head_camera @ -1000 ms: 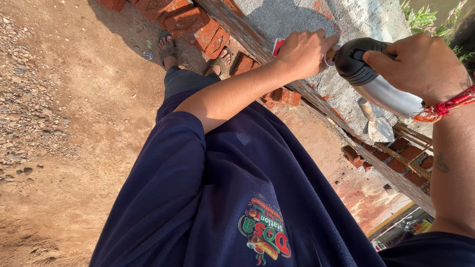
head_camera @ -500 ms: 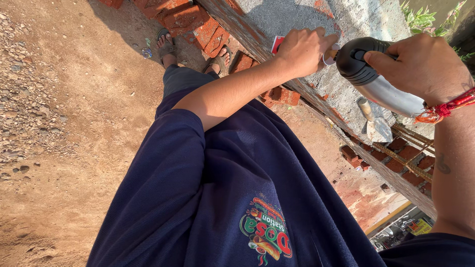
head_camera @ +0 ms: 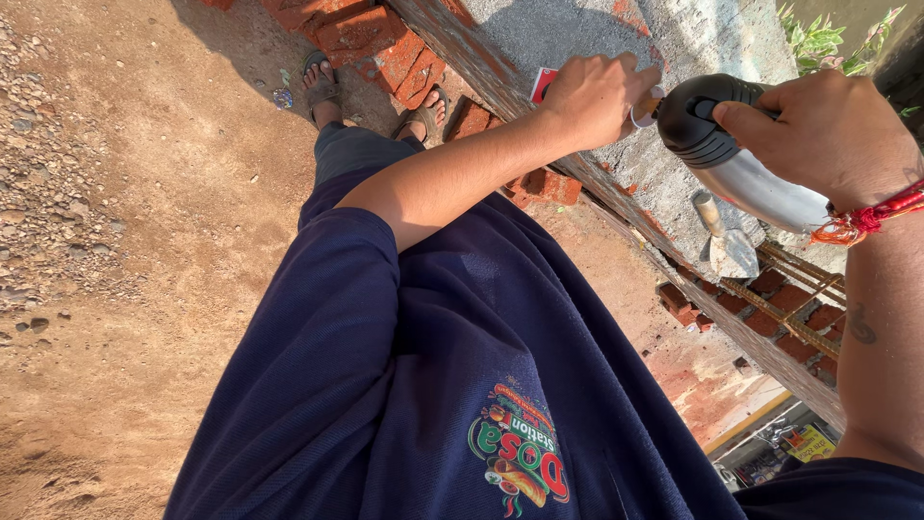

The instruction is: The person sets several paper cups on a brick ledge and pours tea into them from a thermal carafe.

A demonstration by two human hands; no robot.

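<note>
Power tool [head_camera: 736, 159] gripped by both hands — over the wall's [head_camera: 616, 58] edge.

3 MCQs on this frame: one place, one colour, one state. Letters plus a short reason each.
1. Where does the trowel lie?
A. on the grey mortar bed
B. on the dirt ground
C. in a bucket

2. What colour is the band on the right wrist?
A. blue
B. red
C. white

3. What is the right hand doing?
A. hanging free
B. resting flat on bricks
C. gripping the power tool

Key: 1 A, it rests on the grey surface beside the board; 2 B, red threads show; 3 C, fingers wrap the tool's black body.
</note>
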